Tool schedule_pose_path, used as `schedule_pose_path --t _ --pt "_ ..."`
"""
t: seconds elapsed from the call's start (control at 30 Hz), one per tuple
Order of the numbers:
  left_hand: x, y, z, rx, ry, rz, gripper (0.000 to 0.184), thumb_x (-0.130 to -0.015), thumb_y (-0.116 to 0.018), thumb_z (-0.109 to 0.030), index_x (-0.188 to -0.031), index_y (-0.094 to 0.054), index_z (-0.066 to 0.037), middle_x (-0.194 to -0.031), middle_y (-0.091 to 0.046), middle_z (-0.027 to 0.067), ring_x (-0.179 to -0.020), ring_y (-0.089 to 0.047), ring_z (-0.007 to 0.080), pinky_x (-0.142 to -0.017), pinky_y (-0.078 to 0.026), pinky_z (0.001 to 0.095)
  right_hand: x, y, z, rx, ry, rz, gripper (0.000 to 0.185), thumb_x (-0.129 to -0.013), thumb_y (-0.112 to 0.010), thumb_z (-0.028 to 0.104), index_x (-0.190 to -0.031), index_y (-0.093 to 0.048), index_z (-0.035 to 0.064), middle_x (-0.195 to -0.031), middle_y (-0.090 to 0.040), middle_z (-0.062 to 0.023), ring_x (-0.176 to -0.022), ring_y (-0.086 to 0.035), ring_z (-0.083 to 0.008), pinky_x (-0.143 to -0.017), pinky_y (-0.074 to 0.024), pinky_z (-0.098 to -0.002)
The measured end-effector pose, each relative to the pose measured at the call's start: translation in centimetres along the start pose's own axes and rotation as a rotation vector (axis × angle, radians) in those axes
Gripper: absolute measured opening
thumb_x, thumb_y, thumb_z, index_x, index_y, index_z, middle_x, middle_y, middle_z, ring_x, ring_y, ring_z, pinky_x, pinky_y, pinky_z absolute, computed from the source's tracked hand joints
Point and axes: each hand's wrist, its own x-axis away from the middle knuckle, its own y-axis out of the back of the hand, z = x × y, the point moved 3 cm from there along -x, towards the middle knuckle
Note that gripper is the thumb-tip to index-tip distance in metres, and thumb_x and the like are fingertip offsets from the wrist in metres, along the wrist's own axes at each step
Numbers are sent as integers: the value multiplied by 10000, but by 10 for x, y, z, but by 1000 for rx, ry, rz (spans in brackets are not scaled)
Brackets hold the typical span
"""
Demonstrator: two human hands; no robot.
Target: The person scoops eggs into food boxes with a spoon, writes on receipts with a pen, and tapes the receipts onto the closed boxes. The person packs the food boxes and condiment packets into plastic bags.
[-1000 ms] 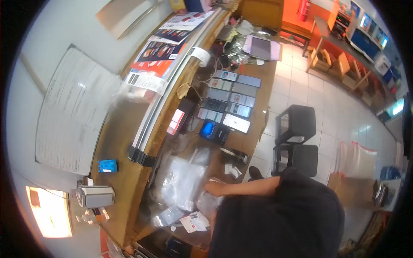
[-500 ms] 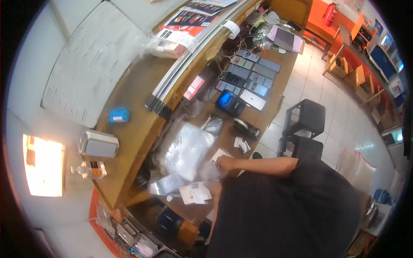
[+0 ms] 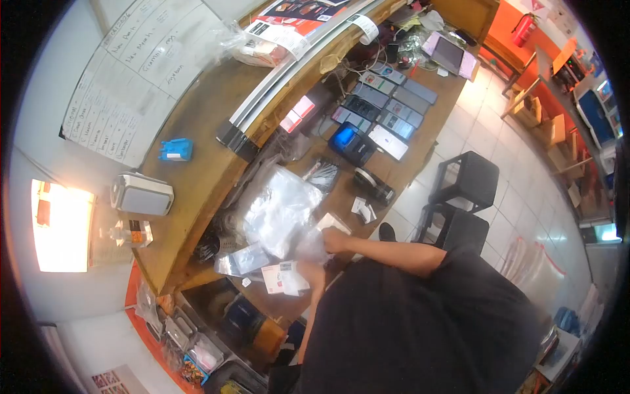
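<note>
**Two bare hands meet at a crumpled clear plastic bag**

The crumpled, see-through plastic bag [image 3: 310,245] lies at the near part of the brown wooden desk [image 3: 338,195], between the two hands. The right hand [image 3: 336,240] is at its right edge, fingers curled together and pinching the film. The left hand [image 3: 311,273] is at its near edge; its fingers are too blurred to tell whether they are spread or pressed together.

Just left of the bag and farther off is a shiny flat pile of clear plastic sleeves [image 3: 279,207]. A small pale paper card [image 3: 333,223] lies just beyond the right hand. To the left of the left hand is a red-and-white printed card [image 3: 272,279], with a flat grey rectangular packet [image 3: 239,261] farther left. Farther away sit a black boxy device with a blue-lit top [image 3: 351,141] and two rows of flat rectangular phones [image 3: 394,111].
</note>
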Motion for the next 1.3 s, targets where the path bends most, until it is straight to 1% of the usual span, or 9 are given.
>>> schedule_pose_path --t 0.23,0.37,0.4,0.47,0.53,0.63,0.77,0.93,1.3 --pt "-13 -11 23 -60 -93 207 220 -769 -573 12 -973 -650 43 -906 -675 210 -905 -637 352 -789 -471 406 3 -15 -25 20 74 -212 193 -644 -650 69 -783 -671 -64 -773 -652 -272 -768 -661 -435 -725 -522 -492" --pt "-18 -15 59 259 282 316 274 -838 -576 68 -1105 -630 33 -1014 -675 131 -859 -652 199 -707 -533 318 20 10 -8 -214 -174 -344 187 -618 -675 76 -781 -687 -16 -768 -665 -243 -766 -669 -407 -720 -524 -483" --pt "-20 -22 80 108 -164 359 315 -846 -570 61 -1159 -580 22 -1084 -638 130 -911 -641 220 -727 -545 330 17 6 -17 -175 -121 -438 196 -611 -696 89 -792 -706 14 -779 -677 -228 -746 -673 -379 -703 -529 -461" --pt "-11 -19 48 -54 -591 374 362 -855 -564 55 -1213 -529 10 -1155 -602 130 -963 -631 241 -748 -557 342 17 13 -30 -194 -103 -242 202 -660 -704 141 -821 -709 19 -806 -689 -200 -739 -676 -344 -698 -532 -450" --pt "-5 -19 16 599 451 410 353 -877 -553 45 -1218 -479 -10 -1173 -562 127 -1021 -616 263 -781 -565 355 21 10 -50 -217 -142 -51 213 -715 -707 191 -852 -726 28 -835 -707 -169 -729 -677 -282 -686 -536 -426" --pt "6 -20 -8 714 436 272 215 -856 -613 12 -1071 -599 18 -987 -635 82 -921 -632 190 -750 -548 297 39 6 -49 -500 -459 80 173 -777 -655 146 -861 -756 33 -842 -726 -152 -733 -684 -221 -659 -540 -368" --pt "4 -19 -29 828 434 163 319 -831 -625 40 -1147 -585 46 -1023 -662 128 -876 -658 205 -752 -557 307 40 15 -42 -721 -284 73 116 -794 -706 53 -891 -745 3 -751 -700 -58 -686 -641 -114 -615 -487 -252" --pt "3 -8 -56 758 420 208 177 -857 -608 69 -1034 -599 65 -1011 -666 148 -892 -685 236 -782 -565 313 46 26 -17 -760 -513 105 131 -845 -709 99 -912 -730 -11 -787 -700 -53 -699 -620 -114 -650 -476 -252" --pt "5 -6 -44 721 376 94 158 -890 -664 -2 -1031 -646 68 -934 -705 117 -875 -685 177 -774 -540 282 46 16 -11 -921 -409 80 160 -877 -657 16 -1012 -692 -62 -884 -703 -78 -750 -651 -138 -685 -517 -269"
